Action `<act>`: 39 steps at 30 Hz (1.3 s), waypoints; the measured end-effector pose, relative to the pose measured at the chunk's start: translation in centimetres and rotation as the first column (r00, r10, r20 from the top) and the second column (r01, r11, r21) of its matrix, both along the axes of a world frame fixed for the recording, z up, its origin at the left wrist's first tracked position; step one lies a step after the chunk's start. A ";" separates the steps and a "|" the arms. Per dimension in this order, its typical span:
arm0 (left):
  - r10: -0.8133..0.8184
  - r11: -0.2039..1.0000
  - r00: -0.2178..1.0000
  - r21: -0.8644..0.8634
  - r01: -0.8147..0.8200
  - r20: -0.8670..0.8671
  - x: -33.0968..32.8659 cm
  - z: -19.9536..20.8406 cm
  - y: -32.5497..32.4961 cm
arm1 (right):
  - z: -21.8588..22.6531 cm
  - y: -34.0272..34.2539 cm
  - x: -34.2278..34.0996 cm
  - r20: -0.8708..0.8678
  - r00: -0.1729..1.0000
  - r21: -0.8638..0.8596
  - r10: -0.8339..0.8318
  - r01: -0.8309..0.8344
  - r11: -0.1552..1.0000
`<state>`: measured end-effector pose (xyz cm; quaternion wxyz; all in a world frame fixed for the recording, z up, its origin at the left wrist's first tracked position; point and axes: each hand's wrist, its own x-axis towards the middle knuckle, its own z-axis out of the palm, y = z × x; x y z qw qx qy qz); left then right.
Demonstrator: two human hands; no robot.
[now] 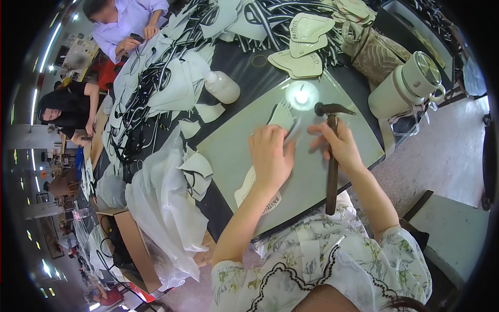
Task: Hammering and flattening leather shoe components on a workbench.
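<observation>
My left hand (270,158) presses flat on a cream cut-out piece (283,117) that lies on the grey-green work mat (228,151). My right hand (338,145) grips a hammer (331,156) close under its dark head, with the wooden handle pointing back toward my body. The hammer head hovers just right of the piece's far end. A second cream piece (244,190) shows from under my left forearm.
A white squeeze bottle (222,86) stands past the mat. More cream cut-outs (306,39) and black-and-white straps (150,88) cover the far table. A white jug (403,86) sits at the right edge. Thin white sheets (166,203) hang off the left. Two people work at the far left.
</observation>
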<state>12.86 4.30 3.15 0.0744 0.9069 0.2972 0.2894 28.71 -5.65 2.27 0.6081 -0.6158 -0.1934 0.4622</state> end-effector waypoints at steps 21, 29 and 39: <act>0.225 0.459 0.974 -0.883 -0.099 0.008 -13.0 0.0 -3.5 | 0.9 -0.4 -7.7 0.062 0.830 -0.129 0.554 -0.544 0.829; 0.243 0.535 0.967 -0.842 -0.067 0.077 -13.3 -1.3 -3.9 | 1.0 -0.3 -7.9 0.101 0.822 -0.151 0.560 -0.544 0.825; 0.157 0.916 0.964 -0.333 -0.223 -0.215 -12.3 -0.2 -5.6 | 0.2 0.3 -9.7 0.457 0.607 -0.176 0.650 -0.655 0.735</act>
